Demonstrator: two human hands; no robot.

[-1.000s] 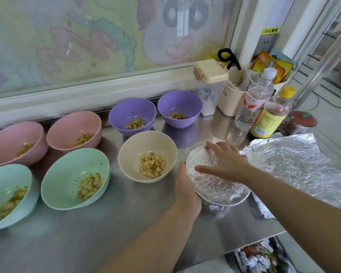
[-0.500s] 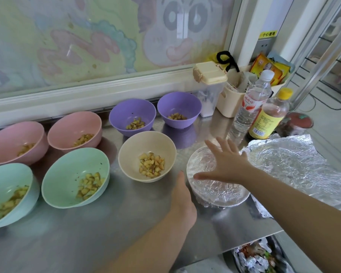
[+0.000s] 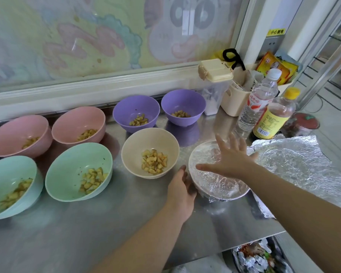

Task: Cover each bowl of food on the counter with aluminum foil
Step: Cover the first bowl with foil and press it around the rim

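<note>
A foil-covered bowl [image 3: 219, 186] stands on the steel counter [image 3: 106, 229] at centre right. My right hand [image 3: 229, 156] hovers over its top with fingers spread and straight. My left hand [image 3: 182, 189] lies at the bowl's left side, fingers toward its wall; whether it touches is unclear. A loose sheet of aluminium foil [image 3: 295, 162] lies to the right. Uncovered bowls of diced food stand to the left: a beige one [image 3: 150, 152], two purple [image 3: 136, 113] [image 3: 183, 106], two pink [image 3: 78, 124] [image 3: 18, 134] and two green [image 3: 79, 171] [image 3: 10, 186].
Behind the foil stand a water bottle [image 3: 259, 101], a yellow-capped bottle [image 3: 274, 115], a red-lidded jar [image 3: 301, 125], a lidded clear container [image 3: 215, 85] and a beige caddy [image 3: 236, 95]. The counter's front edge runs close to my arms, with crumpled foil scraps [image 3: 260, 259] below.
My right hand has lifted off the foil top and spread its fingers. My left hand stays beside the bowl.
</note>
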